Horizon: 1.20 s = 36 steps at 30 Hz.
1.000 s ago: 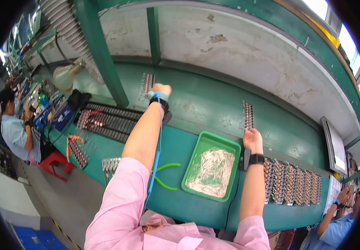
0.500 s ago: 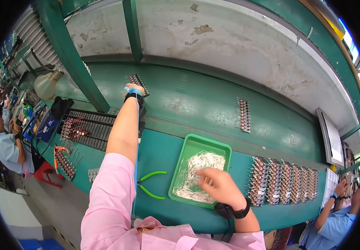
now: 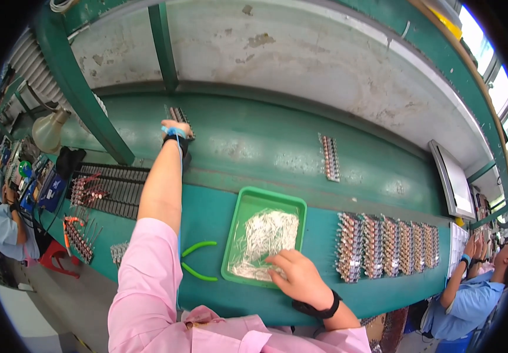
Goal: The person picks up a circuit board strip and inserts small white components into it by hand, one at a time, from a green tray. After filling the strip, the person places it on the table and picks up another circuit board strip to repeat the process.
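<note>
Stretched far forward at the left, my left hand (image 3: pixel 176 127) is closed at a dark strip of small electronic parts (image 3: pixel 182 116) and appears to grip its near end. The back of the hand hides its fingertips. My right hand (image 3: pixel 298 275) is over the near right corner of a green tray (image 3: pixel 302 226), its fingers bent and the thumb apart, with nothing seen between them. Inside the tray lies a loose heap of thin white sticks (image 3: pixel 273 228). To the tray's left, pliers with green handles (image 3: pixel 200 246) rest on the green mat, partly behind my left sleeve.
Several rows of component strips (image 3: pixel 383 247) stand at the right. One lone strip (image 3: pixel 330 157) lies on the far surface. At the left are a dark slotted rack (image 3: pixel 119 188), red-wired parts (image 3: pixel 88 189), orange-handled pliers (image 3: pixel 69 232) and a lamp (image 3: pixel 50 130). Co-workers sit at both sides.
The whole view has shifted, so things appear farther left. My right hand has drawn back toward me, from over the white heap to the tray's near edge. My left hand stays at the strip.
</note>
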### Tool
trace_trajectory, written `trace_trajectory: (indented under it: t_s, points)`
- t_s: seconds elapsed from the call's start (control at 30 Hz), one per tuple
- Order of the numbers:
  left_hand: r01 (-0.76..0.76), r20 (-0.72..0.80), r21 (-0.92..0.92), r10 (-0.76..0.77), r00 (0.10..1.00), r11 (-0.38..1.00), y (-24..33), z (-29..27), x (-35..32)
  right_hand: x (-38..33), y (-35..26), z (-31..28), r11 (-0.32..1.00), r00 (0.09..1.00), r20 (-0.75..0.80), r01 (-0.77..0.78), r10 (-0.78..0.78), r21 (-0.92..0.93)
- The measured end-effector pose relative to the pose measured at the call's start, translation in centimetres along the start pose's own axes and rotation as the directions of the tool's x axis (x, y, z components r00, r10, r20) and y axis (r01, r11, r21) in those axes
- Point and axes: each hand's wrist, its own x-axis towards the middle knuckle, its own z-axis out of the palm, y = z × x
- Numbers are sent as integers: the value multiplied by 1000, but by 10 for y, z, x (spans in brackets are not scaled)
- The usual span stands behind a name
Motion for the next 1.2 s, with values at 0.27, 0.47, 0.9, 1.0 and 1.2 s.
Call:
trace_trajectory:
  t_s: [0.27,0.47,0.9,1.0,1.2]
  points:
    - [506,673,-733,376,637,454,25,-42,-43,11,14,24,988,991,3,136,-136,-75]
    - [647,550,-749,677,489,140,28,-131,-180,16,10,36,990,990,61,128,-124,-66]
    - [472,541,-783,818,197,405,-95,-125,-307,17,16,46,989,995,41,96,-92,-110]
    - [428,529,-807,821,215,408,-99,-118,-293,16,9,38,989,995,-4,95,-96,-113]
    - [426,673,-701,729,129,572,-106,-111,-281,21,5,16,985,988,-111,-91,108,150]
